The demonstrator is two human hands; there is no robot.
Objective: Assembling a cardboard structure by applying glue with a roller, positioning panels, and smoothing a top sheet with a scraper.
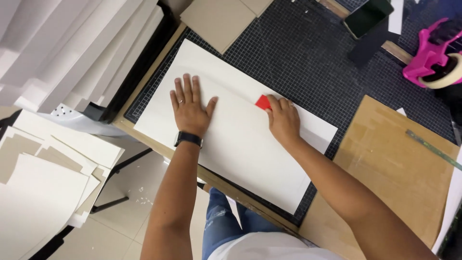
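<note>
Now left hand (189,107) lies flat, fingers spread, on the white sheet (231,144) mid-frame on the cutting mat (308,62); right hand (283,120) pinches a red scraper (263,102) against it. Risk: uneven pressure could likely crease or shift the sheet.

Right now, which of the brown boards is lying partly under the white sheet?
The small brown board at the table's far edge: its near corner slips under the white sheet. The large brown board on the right lies apart.
</note>
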